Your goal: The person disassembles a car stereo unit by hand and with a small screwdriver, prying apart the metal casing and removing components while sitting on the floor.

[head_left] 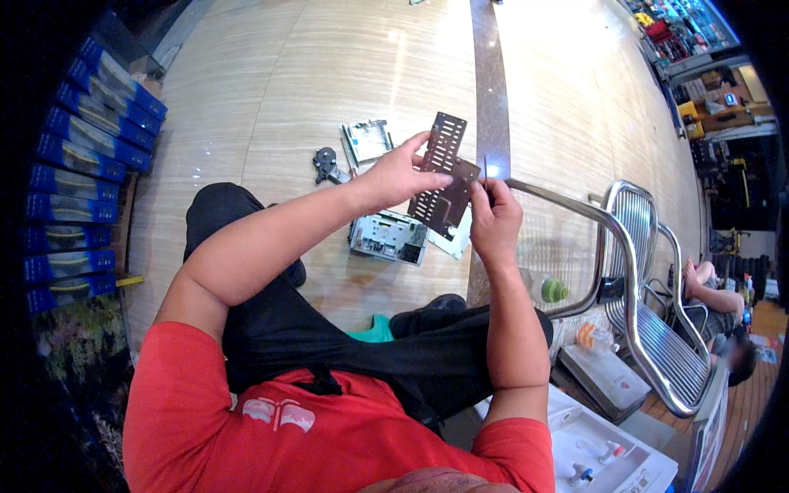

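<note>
My left hand [394,174] grips a dark brown, slotted plate [445,134] from the left, thumb across its face. My right hand [497,215] pinches the plate’s right edge; a thin dark piece near those fingers is too small to name. Below the plate, a metal electronics housing [385,240] sits on the floor, partly hidden, beside a pale flat panel [454,241]. Farther forward lie a silvery frame-like part [369,137] and a black mechanical part [327,163].
Blue boxes [82,201] are stacked at left. A steel-tube bench [633,246] stands at right, with another person’s leg [703,292] beyond. A green-capped container [554,289], grey case [600,378] and white appliance [600,452] are near my right side. Shelves [703,107] line the far right.
</note>
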`<state>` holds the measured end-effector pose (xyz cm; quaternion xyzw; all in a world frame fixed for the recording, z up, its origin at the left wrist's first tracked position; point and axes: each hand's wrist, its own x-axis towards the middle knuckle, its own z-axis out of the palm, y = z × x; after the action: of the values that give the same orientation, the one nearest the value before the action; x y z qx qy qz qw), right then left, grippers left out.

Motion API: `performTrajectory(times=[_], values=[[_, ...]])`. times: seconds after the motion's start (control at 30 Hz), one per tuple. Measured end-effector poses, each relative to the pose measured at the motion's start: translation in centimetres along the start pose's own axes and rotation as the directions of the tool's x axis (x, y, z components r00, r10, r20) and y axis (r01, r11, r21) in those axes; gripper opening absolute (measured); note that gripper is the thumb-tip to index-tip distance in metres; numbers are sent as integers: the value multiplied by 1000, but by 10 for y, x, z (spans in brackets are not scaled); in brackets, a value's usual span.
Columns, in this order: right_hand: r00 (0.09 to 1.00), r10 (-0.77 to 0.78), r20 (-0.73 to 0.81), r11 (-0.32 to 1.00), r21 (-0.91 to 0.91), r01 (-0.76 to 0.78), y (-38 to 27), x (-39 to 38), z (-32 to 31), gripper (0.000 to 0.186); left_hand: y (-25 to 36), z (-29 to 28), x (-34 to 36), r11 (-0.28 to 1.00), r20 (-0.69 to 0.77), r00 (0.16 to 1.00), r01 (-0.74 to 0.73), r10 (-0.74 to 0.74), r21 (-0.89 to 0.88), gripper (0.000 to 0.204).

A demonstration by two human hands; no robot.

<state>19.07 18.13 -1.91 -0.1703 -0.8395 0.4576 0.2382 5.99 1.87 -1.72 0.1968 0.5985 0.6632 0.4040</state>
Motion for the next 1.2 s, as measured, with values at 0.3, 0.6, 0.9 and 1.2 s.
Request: performTrajectory(times=[0.3,0.6,0.9,1.2], values=[[942,297,153,921,216,-326,-3,-3,6,17,0,8,-10,801,-7,989,-115,147,587,130],[919,285,272,890,281,-359,-14,-6,5,15,-12,10,-9,758,66,982,-178,176,628,125],[955,291,52,820,501,-277,-17,14,-34,17,12,-8,-1,895,244,970,113,-5,-431,65],[957,289,39,864,421,-278,-14,10,-32,15,18,-14,3,643,467,856,230,224,-731,78]])
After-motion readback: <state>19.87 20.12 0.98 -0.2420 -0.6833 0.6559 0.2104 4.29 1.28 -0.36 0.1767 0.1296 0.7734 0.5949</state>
